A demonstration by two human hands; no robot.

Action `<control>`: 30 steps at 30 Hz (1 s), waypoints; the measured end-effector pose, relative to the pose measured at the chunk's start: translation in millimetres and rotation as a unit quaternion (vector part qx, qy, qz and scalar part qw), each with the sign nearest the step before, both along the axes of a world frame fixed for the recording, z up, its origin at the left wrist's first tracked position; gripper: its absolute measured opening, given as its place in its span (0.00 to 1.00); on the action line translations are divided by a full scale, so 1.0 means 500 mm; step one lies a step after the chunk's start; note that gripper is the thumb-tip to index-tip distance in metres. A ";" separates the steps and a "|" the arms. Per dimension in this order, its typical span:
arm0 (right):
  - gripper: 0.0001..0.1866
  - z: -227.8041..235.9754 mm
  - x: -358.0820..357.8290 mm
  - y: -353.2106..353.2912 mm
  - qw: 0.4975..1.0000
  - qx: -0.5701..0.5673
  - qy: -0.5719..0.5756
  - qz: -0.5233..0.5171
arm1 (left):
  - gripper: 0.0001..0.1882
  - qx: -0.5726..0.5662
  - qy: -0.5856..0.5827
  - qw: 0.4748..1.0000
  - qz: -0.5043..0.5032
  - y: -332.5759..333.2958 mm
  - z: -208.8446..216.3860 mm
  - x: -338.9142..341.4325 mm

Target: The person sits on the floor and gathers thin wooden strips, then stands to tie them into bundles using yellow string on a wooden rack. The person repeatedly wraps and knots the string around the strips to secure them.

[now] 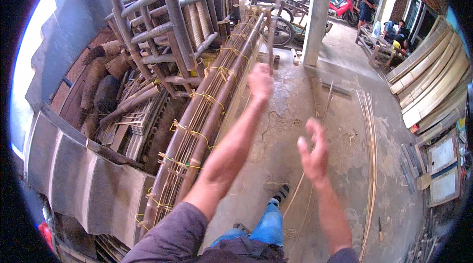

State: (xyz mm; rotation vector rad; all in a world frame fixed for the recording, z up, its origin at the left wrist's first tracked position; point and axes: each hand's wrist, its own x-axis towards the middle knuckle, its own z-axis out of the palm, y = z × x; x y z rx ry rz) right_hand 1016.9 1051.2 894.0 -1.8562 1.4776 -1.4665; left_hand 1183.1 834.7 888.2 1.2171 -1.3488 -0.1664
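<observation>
My left hand point(260, 83) is reached out ahead beside the long bamboo frame and looks closed. Motion blurs it, and what it may hold cannot be made out. My right hand point(314, 150) is held lower and to the right, with thumb and fingers apart and nothing visible in it. A thin bamboo strip point(294, 191) runs over the floor behind that hand. Along my left lies the frame: two thick brown bamboo poles point(213, 137) with many thin sticks point(196, 121) between them, bound at intervals with yellow ties point(209, 99).
Stacked bamboo furniture frames point(170, 21) stand at the left. A bundle of long strips point(369, 164) and a knife point(380, 231) lie on the floor at right. Split bamboo panels point(433, 73) lean on the right wall. A pillar point(315, 21), motorbikes point(343, 10) and other people point(367, 4) are farther off.
</observation>
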 end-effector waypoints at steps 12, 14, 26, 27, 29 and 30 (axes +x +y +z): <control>0.13 -0.410 -0.017 0.103 0.961 0.271 0.049 0.004 | 0.15 0.295 -0.137 0.934 0.145 0.615 -0.048 0.498; 0.11 -0.545 -0.071 0.128 0.947 0.296 0.122 -0.003 | 0.15 0.366 -0.159 0.902 0.166 0.704 -0.070 0.535; 0.15 -0.807 -0.230 0.312 0.662 0.677 0.316 0.060 | 0.18 0.686 -0.270 0.613 0.285 1.023 -0.110 0.658; 0.15 -0.812 -0.226 0.269 0.665 0.682 0.300 0.057 | 0.17 0.703 -0.274 0.593 0.281 1.002 -0.088 0.640; 0.15 -0.821 -0.245 0.172 0.669 0.690 0.273 0.041 | 0.18 0.759 -0.225 0.535 0.295 0.832 0.015 0.580; 0.15 -0.830 -0.241 0.111 0.669 0.690 0.271 0.056 | 0.20 0.789 -0.209 0.473 0.332 0.781 0.038 0.556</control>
